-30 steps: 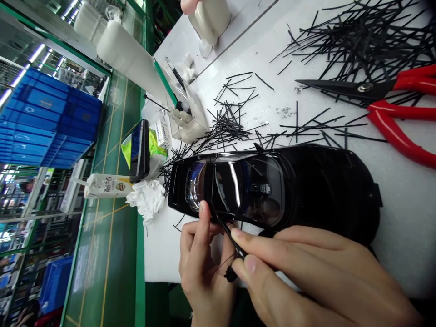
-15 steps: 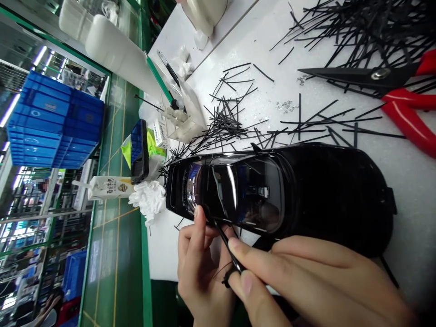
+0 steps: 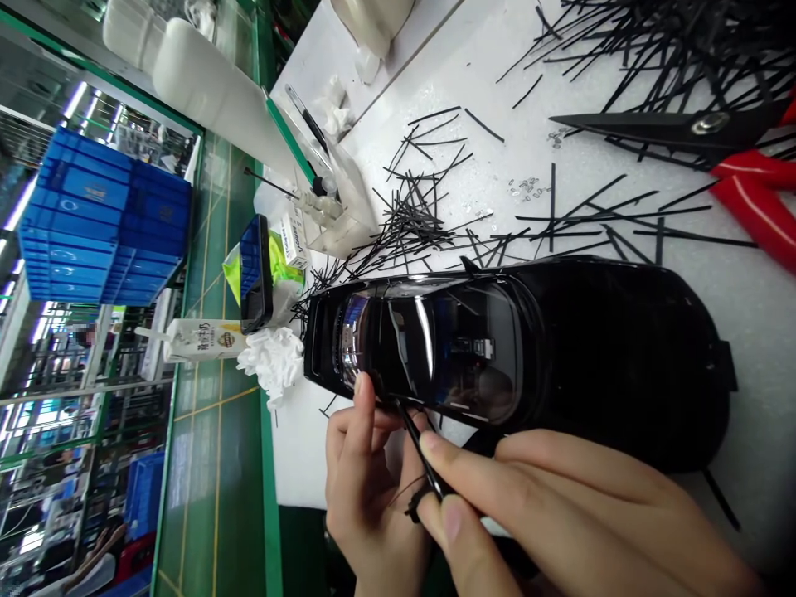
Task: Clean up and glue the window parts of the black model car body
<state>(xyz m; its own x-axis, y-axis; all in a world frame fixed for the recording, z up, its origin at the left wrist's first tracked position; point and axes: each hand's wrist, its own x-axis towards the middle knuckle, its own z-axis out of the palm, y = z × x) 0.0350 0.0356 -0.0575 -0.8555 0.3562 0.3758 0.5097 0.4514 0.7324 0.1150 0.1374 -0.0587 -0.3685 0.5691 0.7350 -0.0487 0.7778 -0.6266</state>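
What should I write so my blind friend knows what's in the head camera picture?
A shiny black model car stands on a white table, a person's left hand at its side while the right hand holds a slim black tool to its edge. Black strips and red-handled scissors lie nearby.

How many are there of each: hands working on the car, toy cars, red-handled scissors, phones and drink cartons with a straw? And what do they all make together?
Left hand and right hand: 2
Toy car: 1
Red-handled scissors: 1
Phone: 1
Drink carton: 1
Total: 6
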